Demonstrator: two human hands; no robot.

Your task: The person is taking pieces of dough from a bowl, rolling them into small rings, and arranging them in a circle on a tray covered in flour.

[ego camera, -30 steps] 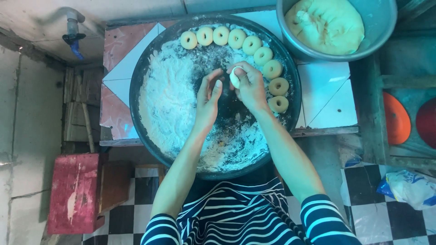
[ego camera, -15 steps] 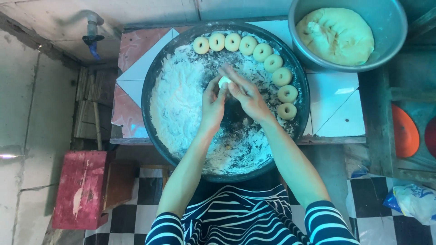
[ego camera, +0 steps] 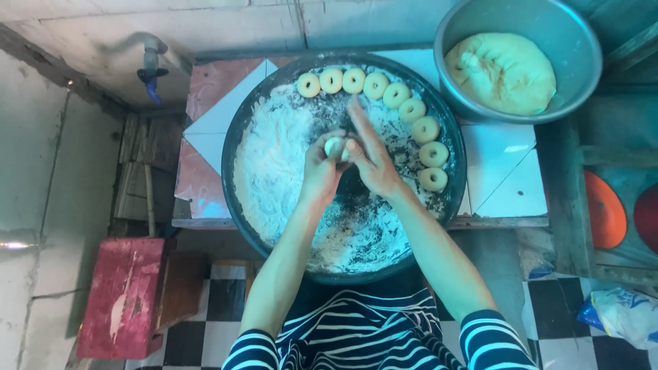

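Observation:
A small pale dough piece (ego camera: 334,146) is held between both my hands above the middle of a big round black pan (ego camera: 236,133). My left hand (ego camera: 319,171) cups it from the left. My right hand (ego camera: 370,157) presses it from the right, fingers stretched toward the far rim. White flour (ego camera: 274,164) covers the pan's left half. Several ring-shaped dough pieces (ego camera: 397,94) lie in an arc along the far and right rim.
A grey metal bowl (ego camera: 582,82) with a large yellow dough lump (ego camera: 504,72) stands at the back right. The pan rests on a tiled stand (ego camera: 500,178). A red stool (ego camera: 120,294) is at the lower left, a tap (ego camera: 152,65) at the back left.
Both hands with the dough piece have stayed over the pan's middle, working the piece; the right fingers have stretched out. The camera view has shifted a little.

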